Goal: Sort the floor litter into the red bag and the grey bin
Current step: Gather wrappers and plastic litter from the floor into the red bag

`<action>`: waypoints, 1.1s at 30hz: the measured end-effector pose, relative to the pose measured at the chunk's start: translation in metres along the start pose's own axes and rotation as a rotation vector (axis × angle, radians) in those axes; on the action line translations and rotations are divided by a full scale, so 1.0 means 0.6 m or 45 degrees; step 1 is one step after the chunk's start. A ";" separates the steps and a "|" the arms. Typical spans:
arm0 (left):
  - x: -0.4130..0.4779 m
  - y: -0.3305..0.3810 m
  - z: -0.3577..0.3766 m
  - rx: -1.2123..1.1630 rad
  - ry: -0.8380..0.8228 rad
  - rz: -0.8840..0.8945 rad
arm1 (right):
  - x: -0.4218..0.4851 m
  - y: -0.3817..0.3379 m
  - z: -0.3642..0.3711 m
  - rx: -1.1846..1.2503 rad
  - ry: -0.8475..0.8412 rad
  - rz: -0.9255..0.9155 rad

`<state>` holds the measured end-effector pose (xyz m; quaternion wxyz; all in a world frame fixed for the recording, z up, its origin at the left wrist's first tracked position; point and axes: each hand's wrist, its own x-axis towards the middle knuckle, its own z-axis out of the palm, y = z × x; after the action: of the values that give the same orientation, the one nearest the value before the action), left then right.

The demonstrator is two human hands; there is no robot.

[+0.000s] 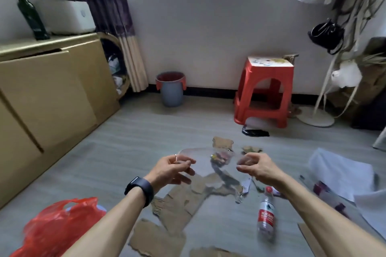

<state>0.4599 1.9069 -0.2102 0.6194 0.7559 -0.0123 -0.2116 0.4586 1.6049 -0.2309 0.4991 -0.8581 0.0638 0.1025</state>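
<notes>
The red bag (56,227) is slumped at the near left, handy for drops, while the grey bin (171,92) is parked way back by the wall, so stuff for it probably has to be carried over. A clear wrapper (204,158) is pinched at one edge by the left hand (171,168) and at the other by the right hand (254,168), stretched above the cardboard (183,200), likely to be checked. The bottle (266,217) is left lying at the right, untouched.

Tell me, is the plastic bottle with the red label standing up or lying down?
Lying down: the clear plastic bottle with the red cap rests on its side on the grey floor.
</notes>
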 end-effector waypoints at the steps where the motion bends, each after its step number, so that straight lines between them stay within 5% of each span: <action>1: 0.001 -0.001 0.002 0.033 0.052 -0.003 | 0.000 -0.002 -0.002 0.017 0.021 -0.007; 12: -0.011 -0.017 -0.025 0.087 0.426 0.224 | -0.011 -0.016 -0.013 0.129 -0.164 0.100; 22: -0.022 -0.013 -0.066 -0.286 0.191 -0.155 | -0.016 -0.017 -0.024 0.549 -0.192 0.050; 33: -0.026 -0.005 -0.059 -0.372 0.291 0.007 | -0.037 -0.033 -0.012 0.593 -0.061 0.017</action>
<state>0.4570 1.9449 -0.2034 0.7206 0.6769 0.0870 -0.1224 0.4417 1.6087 -0.2057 0.6842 -0.7168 0.0797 0.1086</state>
